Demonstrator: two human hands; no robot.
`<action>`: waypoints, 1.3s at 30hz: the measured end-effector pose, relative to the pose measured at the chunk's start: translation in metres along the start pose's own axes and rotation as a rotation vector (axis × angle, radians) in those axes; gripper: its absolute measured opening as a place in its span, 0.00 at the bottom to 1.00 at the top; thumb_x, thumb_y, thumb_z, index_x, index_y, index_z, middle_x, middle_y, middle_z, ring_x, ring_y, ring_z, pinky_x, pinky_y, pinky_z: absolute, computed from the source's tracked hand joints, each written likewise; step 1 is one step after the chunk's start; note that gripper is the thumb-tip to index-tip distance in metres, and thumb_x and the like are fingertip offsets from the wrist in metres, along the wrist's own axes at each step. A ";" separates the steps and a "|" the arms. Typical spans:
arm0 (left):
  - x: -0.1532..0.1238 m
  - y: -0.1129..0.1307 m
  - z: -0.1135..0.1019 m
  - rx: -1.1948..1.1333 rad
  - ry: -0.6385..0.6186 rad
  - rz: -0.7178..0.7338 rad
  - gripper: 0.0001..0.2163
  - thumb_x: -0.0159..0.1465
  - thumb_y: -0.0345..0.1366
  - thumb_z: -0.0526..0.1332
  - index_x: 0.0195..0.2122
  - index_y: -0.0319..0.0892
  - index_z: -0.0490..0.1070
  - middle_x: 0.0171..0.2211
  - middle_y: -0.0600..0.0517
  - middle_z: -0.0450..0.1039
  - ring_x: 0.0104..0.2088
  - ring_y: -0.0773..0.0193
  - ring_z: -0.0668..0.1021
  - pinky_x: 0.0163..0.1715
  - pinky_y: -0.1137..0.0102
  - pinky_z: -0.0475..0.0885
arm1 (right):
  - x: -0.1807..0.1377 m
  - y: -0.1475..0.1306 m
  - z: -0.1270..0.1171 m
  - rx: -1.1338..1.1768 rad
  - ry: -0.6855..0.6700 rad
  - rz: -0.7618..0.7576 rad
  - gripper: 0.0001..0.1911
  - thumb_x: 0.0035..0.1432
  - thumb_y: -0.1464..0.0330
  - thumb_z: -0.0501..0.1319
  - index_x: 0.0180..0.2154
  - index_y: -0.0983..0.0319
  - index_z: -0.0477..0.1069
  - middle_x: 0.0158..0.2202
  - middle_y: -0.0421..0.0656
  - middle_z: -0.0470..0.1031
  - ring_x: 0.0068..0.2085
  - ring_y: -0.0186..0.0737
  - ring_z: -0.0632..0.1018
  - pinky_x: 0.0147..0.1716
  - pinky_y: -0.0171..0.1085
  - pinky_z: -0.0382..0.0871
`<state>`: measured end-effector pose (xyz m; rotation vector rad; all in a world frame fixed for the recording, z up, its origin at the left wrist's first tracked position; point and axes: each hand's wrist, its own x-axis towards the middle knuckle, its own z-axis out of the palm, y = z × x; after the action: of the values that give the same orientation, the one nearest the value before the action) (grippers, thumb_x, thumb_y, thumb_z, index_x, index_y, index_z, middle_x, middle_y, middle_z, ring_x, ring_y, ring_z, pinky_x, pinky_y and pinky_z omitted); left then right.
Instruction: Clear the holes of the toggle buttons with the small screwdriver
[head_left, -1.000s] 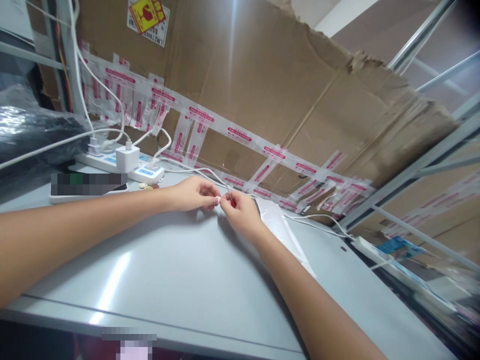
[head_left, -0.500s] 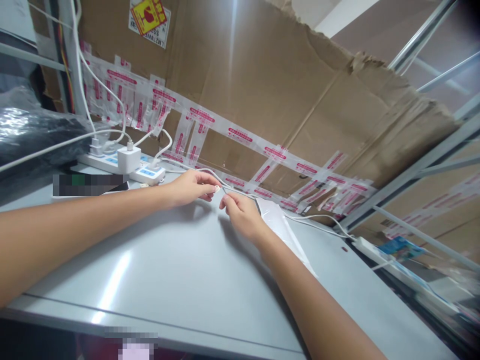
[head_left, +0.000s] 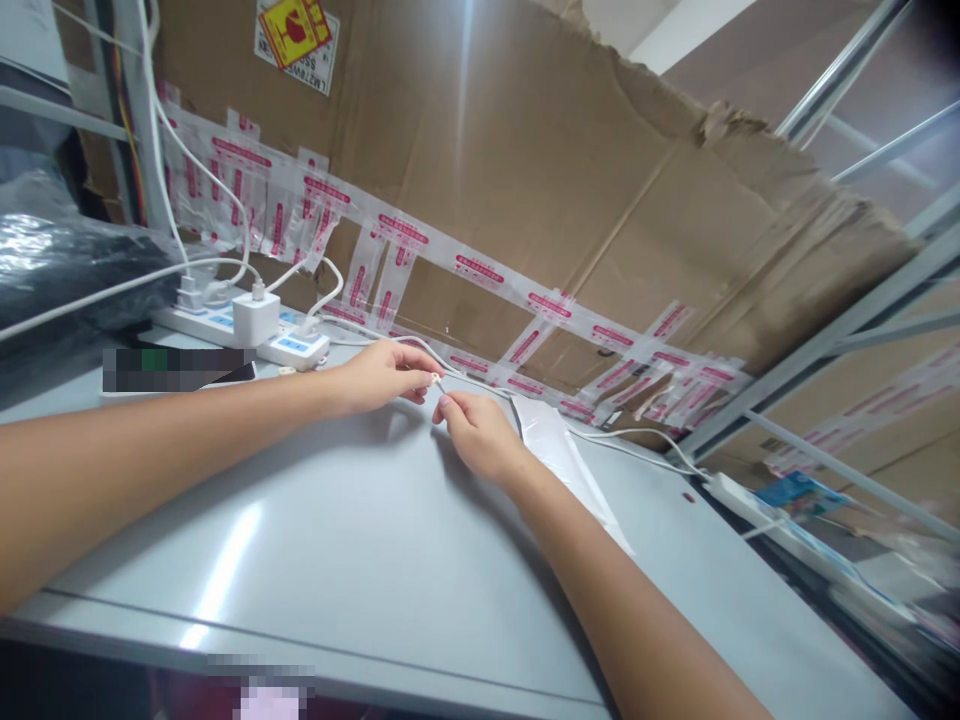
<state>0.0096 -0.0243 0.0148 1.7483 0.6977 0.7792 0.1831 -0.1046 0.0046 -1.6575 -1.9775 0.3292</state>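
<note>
My left hand rests on the grey table with its fingers pinched on a small white cable plug. Just right of it, my right hand is closed in a pinch close to that plug, its fingertips holding something thin that I cannot make out. A white cable runs off from the plug toward the cardboard wall. A clear plastic bag lies flat behind my right wrist.
A white power strip with a charger and several cables sits at the back left. Taped cardboard walls the back. A black plastic-wrapped bundle is at far left. Another power strip lies at the table's right edge.
My hands drew slightly apart and my right hand shifted a little left and down. A red bit seen at my right fingertips a second ago no longer shows.
</note>
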 end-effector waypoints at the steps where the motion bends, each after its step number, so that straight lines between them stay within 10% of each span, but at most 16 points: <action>1: 0.000 0.000 0.000 0.006 -0.008 0.006 0.11 0.59 0.38 0.65 0.41 0.39 0.77 0.37 0.49 0.79 0.36 0.63 0.79 0.43 0.65 0.75 | 0.000 0.000 0.000 -0.007 -0.002 -0.002 0.18 0.66 0.65 0.47 0.30 0.60 0.71 0.26 0.38 0.70 0.30 0.37 0.71 0.31 0.34 0.59; 39: 0.005 -0.012 -0.003 0.723 -0.107 0.481 0.12 0.64 0.35 0.57 0.39 0.40 0.82 0.37 0.48 0.80 0.36 0.62 0.78 0.37 0.71 0.69 | -0.011 -0.018 -0.015 -0.457 -0.226 0.026 0.21 0.69 0.66 0.46 0.32 0.64 0.74 0.33 0.52 0.78 0.31 0.42 0.74 0.31 0.37 0.55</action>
<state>0.0093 -0.0149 0.0050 2.6601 0.5165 0.7922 0.1776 -0.1208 0.0233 -1.9974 -2.3294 0.0748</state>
